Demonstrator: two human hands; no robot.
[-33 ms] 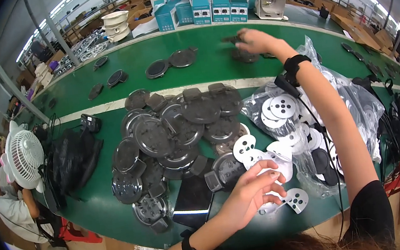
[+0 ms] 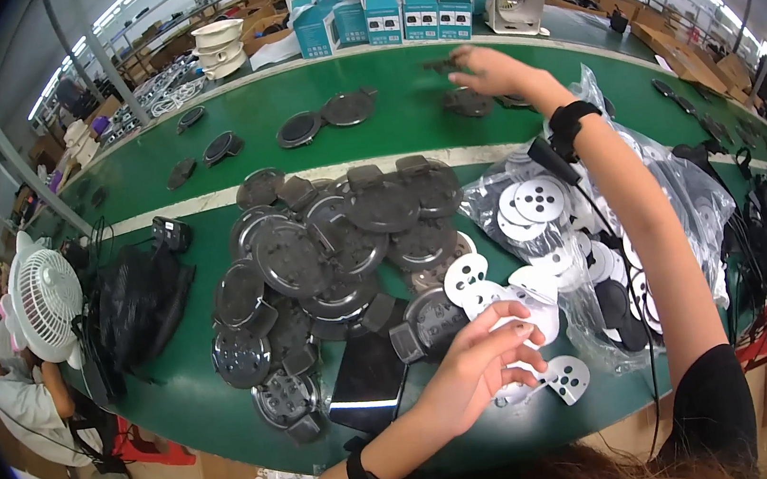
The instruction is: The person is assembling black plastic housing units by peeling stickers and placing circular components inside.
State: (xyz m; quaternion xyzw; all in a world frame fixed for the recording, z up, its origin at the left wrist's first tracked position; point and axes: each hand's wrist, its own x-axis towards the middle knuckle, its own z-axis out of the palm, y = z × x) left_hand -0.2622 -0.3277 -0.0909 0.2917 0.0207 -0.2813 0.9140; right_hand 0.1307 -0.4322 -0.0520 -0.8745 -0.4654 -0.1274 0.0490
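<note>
My right hand [image 2: 489, 71] is stretched over the far green strip, its fingers closed on a thin dark plastic part [image 2: 441, 65] smeared by motion. Just below it, on the strip, lies a dark round housing [image 2: 467, 103]. My left hand [image 2: 481, 366] hovers above the near table, palm turned up and fingers loosely curled apart, with nothing visible in it. Beside and beneath its fingers are white perforated discs [image 2: 467, 277]. A heap of dark round housings [image 2: 345, 235] with small square tabs lies left of them. Near my left wrist is a flat black glossy slab [image 2: 368, 385].
A clear plastic bag [image 2: 593, 309] of white and black discs lies under my right forearm, crossed by a black cable [image 2: 605, 212]. Teal boxes [image 2: 385, 19] line the far side. At left are a black bag [image 2: 144, 302], a white fan [image 2: 48, 295] and a seated person [image 2: 25, 398].
My right hand has shifted slightly farther away with the dark part, and more of the round housing below shows. My left hand is nearly still.
</note>
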